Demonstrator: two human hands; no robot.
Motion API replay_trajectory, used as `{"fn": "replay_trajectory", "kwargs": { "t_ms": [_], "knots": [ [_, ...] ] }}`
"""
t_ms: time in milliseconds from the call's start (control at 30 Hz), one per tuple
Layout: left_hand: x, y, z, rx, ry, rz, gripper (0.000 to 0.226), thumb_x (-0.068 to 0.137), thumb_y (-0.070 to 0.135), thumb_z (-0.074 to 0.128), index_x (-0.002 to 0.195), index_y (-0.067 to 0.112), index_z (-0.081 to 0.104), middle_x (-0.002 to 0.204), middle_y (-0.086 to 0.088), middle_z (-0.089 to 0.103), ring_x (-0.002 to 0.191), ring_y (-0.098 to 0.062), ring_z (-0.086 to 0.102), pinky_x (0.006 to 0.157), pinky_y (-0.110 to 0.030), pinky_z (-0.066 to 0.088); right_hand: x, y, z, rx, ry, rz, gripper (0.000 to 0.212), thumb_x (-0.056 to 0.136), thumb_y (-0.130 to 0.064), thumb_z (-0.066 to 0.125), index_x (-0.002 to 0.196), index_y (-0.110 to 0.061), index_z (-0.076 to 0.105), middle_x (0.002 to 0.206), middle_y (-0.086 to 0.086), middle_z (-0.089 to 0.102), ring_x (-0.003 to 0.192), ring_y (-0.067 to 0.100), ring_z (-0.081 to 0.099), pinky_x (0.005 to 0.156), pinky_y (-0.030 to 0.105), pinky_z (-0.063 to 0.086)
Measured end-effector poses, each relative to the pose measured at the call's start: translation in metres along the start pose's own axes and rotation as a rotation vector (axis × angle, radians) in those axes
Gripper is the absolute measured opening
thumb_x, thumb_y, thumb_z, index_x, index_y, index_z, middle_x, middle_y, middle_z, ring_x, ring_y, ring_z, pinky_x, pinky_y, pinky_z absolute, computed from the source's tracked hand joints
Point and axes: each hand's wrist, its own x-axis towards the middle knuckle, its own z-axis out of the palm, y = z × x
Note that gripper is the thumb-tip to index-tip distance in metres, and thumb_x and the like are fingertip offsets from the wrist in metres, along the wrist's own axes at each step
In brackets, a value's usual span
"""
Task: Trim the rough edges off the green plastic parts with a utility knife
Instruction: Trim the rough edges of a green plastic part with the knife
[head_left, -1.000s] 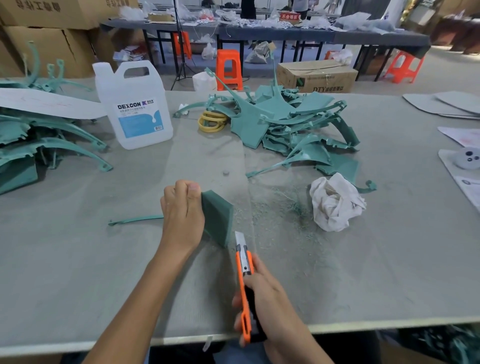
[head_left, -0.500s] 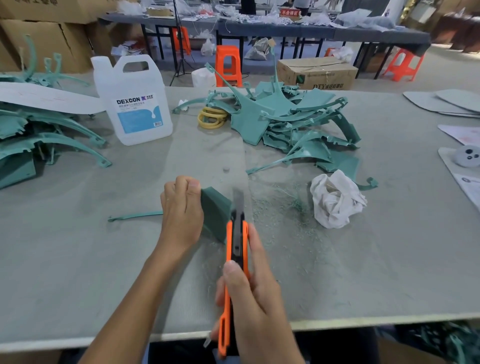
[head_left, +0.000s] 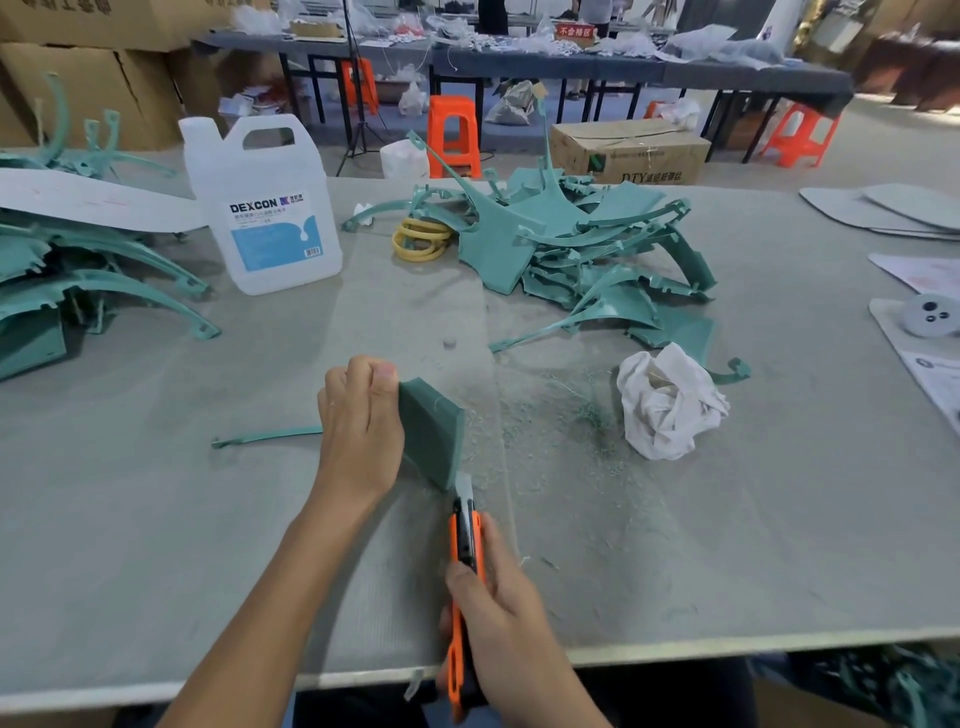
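My left hand (head_left: 359, 428) grips a green plastic part (head_left: 434, 431) and holds its flat panel tilted up off the grey table (head_left: 156, 519); a thin green arm of the part sticks out to the left. My right hand (head_left: 506, 618) is closed around an orange utility knife (head_left: 464, 540). The blade tip touches the panel's lower right corner. A pile of green plastic parts (head_left: 571, 249) lies at the back centre, and another stack of green parts (head_left: 67, 280) sits at the far left.
A white DEXCON jug (head_left: 265, 208) stands back left, with yellow rings (head_left: 421, 239) beside it. A crumpled white rag (head_left: 667, 400) lies to the right among green shavings (head_left: 561, 410). Grey sheets (head_left: 883, 210) and papers line the right edge.
The knife went up along the panel's right edge, then came back down toward me; its blade now rests at the panel's bottom corner. My left hand kept the part still.
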Motion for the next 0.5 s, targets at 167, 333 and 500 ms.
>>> {"fn": "replay_trajectory", "kwargs": {
  "t_ms": [167, 333, 500],
  "knots": [
    [-0.001, -0.001, 0.0, -0.005, -0.001, -0.04, 0.027, 0.102, 0.044, 0.022, 0.085, 0.033, 0.04, 0.095, 0.004, 0.044, 0.095, -0.013, 0.033, 0.083, -0.001, 0.023, -0.012, -0.048, -0.013, 0.059, -0.084, -0.264, 0.061, 0.091, -0.046, 0.056, 0.142, -0.068, 0.031, 0.072, 0.003, 0.061, 0.055, 0.019, 0.057, 0.051, 0.032, 0.054],
    [-0.001, 0.002, -0.001, -0.009, 0.009, -0.029, 0.03, 0.098, 0.051, 0.018, 0.082, 0.035, 0.038, 0.092, 0.009, 0.042, 0.094, -0.012, 0.032, 0.081, 0.0, 0.022, -0.007, -0.028, -0.018, 0.033, 0.001, -0.129, 0.061, 0.106, -0.023, 0.049, 0.151, -0.056, 0.025, 0.071, 0.006, 0.06, 0.049, 0.021, 0.057, 0.047, 0.028, 0.05],
    [-0.001, 0.002, -0.002, -0.008, 0.011, -0.014, 0.029, 0.099, 0.047, 0.02, 0.084, 0.033, 0.039, 0.091, 0.013, 0.041, 0.094, -0.014, 0.033, 0.082, -0.004, 0.024, -0.01, -0.019, -0.002, -0.006, -0.039, -0.124, 0.058, 0.106, -0.022, 0.05, 0.155, -0.042, 0.028, 0.071, 0.001, 0.063, 0.062, 0.009, 0.058, 0.064, 0.025, 0.049]
  ]
}}
